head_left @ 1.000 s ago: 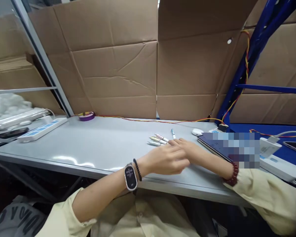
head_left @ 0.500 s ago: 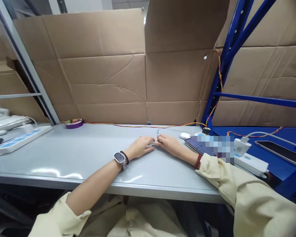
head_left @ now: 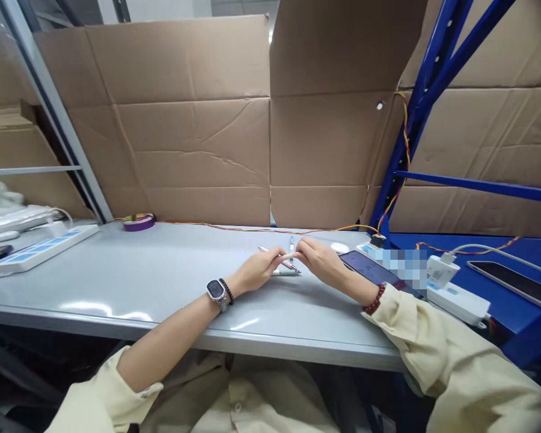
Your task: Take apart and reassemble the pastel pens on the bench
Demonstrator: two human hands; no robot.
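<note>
Taking the held pen as the centre of our clock, we see a white power strip (head_left: 40,251) at nine o'clock and a purple tape roll (head_left: 139,223) just past nine. The left hand (head_left: 255,272) is at about half past eight, thumb and fingers clamped on the pen's near-left end. A pinkish pen (head_left: 262,248) pokes out behind those fingers, towards ten. At six, a silvery pen (head_left: 285,273) with a dark tip lies on the grey table (head_left: 171,264). The held pen (head_left: 288,257) spans the gap between both hands: slim, pale, off-white, tilted a little up to the right, its ends hidden by fingers. At twelve stands out a blue-and-white pen (head_left: 291,243). At three, the right hand (head_left: 320,263) has its fingertips pinched together on the pen's other end; beyond, also near three, lies a dark-screened phone (head_left: 365,266).
</note>
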